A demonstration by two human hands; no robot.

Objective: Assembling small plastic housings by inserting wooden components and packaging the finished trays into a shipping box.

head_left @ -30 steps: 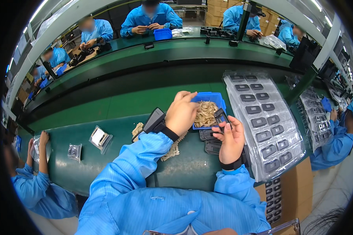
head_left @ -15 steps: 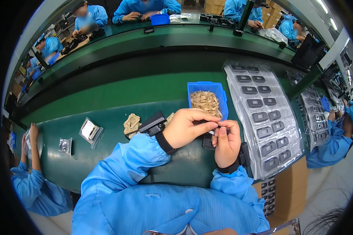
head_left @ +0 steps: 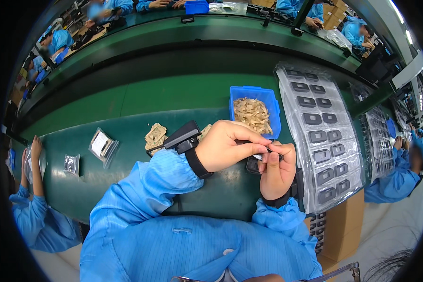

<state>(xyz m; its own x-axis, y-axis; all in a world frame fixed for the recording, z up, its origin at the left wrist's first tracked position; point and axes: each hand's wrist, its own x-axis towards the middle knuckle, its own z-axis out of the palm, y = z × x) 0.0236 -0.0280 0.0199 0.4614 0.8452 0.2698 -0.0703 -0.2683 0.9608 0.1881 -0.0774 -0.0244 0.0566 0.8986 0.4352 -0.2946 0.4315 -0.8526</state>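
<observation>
In front of me, above the green bench, my left hand (head_left: 223, 146) and my right hand (head_left: 277, 173) meet at the fingertips. Between them they pinch a small dark part (head_left: 268, 151), mostly covered by the fingers, so its exact kind does not show. Thumb and forefinger of both hands are closed on it. Behind the right hand, a black piece (head_left: 253, 165) on the bench is partly hidden. Just beyond the hands stands a blue bin (head_left: 277, 120) holding many small tan strips (head_left: 251, 114). Each wrist wears a black strap with a device.
To the right lies a clear plastic tray (head_left: 300, 155) with rows of black rectangular frames. Tan pieces (head_left: 155, 137) lie beside my left wrist. Two clear bags, a larger one (head_left: 102, 146) and a smaller one (head_left: 72, 164), are farther left. A cardboard box (head_left: 345, 225) stands below right. Co-workers sit around.
The view has tilted slightly downward, so the far bench sits higher in the picture. Both hands stay together on the small part, with the fingers shifted a little around it.
</observation>
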